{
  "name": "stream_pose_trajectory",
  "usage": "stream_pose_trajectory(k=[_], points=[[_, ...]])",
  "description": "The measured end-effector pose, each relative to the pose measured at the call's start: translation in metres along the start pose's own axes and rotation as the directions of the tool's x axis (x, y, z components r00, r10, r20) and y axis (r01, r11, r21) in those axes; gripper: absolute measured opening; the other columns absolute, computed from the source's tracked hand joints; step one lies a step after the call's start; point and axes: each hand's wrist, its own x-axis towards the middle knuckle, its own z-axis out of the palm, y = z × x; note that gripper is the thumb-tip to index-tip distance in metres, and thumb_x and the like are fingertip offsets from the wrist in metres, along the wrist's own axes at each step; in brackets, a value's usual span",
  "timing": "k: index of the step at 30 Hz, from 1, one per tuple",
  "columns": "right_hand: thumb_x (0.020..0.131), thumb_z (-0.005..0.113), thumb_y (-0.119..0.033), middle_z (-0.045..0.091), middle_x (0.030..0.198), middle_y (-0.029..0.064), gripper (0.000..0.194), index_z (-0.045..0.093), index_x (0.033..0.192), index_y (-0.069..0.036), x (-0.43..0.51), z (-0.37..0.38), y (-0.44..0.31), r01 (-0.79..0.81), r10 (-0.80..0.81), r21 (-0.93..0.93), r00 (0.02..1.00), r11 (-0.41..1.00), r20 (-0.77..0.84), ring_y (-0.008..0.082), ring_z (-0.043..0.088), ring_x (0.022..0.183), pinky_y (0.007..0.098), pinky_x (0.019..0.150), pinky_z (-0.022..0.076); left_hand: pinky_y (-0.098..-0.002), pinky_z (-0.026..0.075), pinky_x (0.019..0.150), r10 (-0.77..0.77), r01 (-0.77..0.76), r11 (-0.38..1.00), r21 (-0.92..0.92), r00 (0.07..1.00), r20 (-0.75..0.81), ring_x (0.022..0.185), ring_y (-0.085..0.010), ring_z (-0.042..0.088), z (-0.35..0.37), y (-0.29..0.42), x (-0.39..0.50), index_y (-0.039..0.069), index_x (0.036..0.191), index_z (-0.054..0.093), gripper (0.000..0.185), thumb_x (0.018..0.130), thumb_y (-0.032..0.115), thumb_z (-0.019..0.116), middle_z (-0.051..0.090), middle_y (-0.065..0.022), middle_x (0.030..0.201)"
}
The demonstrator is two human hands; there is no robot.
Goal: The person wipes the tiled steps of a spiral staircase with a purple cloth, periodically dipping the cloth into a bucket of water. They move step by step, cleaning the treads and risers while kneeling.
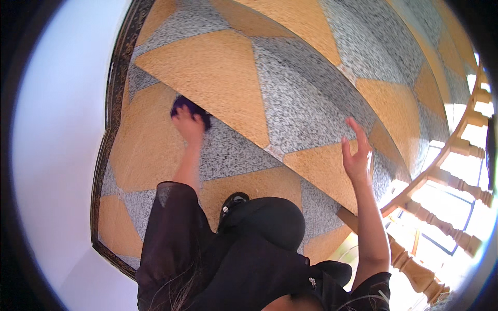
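Note:
My left hand presses down on a dark purple cloth, its fingers spread over the top. The cloth lies on the stair tread, right by the edge of the step above. Part of the cloth is hidden under my hand and behind that edge. Off to the right, my right hand is raised in front of the steps with its thumb and fingers apart. It holds nothing.
Yellow and speckled grey tile pieces cover the stairs. A white wall with a dark patterned skirting runs along the left. On the right stands a wooden balustrade with turned balusters. A black shoe shows below me.

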Motion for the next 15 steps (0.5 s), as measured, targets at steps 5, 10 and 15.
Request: stream_pose_trajectory(k=[5,10,15], points=[[0.087,0.053,-0.001,0.062,0.117,0.0149,0.036,0.055,0.123,-0.003,-0.091,-0.013,0.024,-0.256,0.268,0.098,0.952,0.962,-0.150,0.0311,0.057,0.113,0.0384,0.098,0.0428,-0.0548,0.036,0.091,0.412,-0.301,0.896,-0.326,0.839,0.357,0.102,-0.0487,0.045,-0.026,0.124,-0.189,-0.012,0.117,0.051,0.058,0.066,0.014,0.060,0.052,-0.0317,0.114],[0.083,0.050,0.005,0.066,0.104,0.0118,0.030,0.061,0.109,-0.004,-0.148,0.002,-0.002,-0.164,0.194,0.166,0.964,0.972,-0.180,0.0287,0.063,0.096,0.0368,0.086,0.0473,-0.0412,0.038,0.103,0.845,0.004,0.525,-0.851,-0.122,0.521,0.120,-0.0382,0.047,-0.033,0.180,-0.282,0.006,0.119,0.062,0.047,0.074,0.018,0.059,0.054,-0.0172,0.131],[0.083,0.063,-0.009,0.067,0.095,0.0091,0.029,0.060,0.111,-0.002,-0.255,0.022,0.017,-0.606,0.555,0.266,0.795,0.750,0.245,0.0221,0.064,0.086,0.0336,0.080,0.0493,-0.0326,0.049,0.087,0.524,0.532,0.794,-0.296,-0.351,0.776,0.096,-0.0215,0.063,-0.059,0.193,-0.260,0.003,0.122,0.060,0.044,0.080,0.013,0.059,0.065,-0.0081,0.113]])
